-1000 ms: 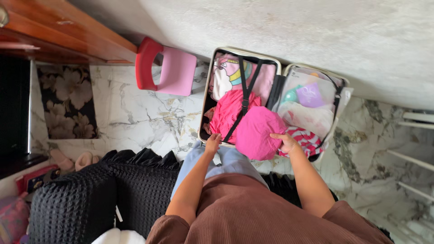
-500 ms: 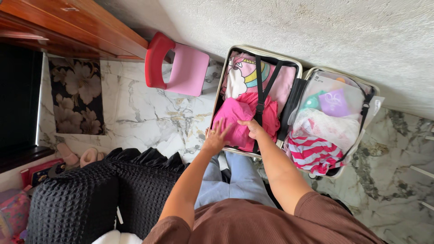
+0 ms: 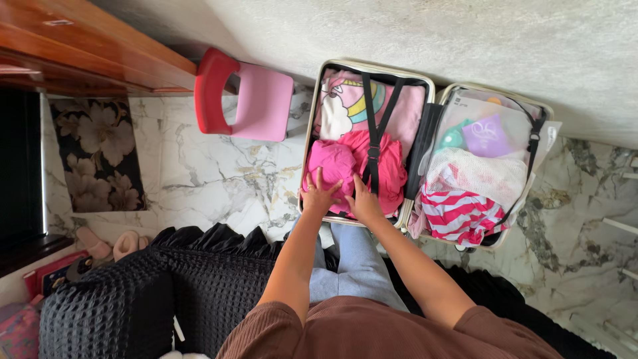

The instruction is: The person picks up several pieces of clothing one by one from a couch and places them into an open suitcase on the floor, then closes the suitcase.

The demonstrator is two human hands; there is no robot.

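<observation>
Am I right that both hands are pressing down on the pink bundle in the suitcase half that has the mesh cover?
Not quite: the head view shows the left hand and right hand pressing the pink bundle in the suitcase half with the black straps. The mesh cover is on the other half, which neither hand touches.
</observation>
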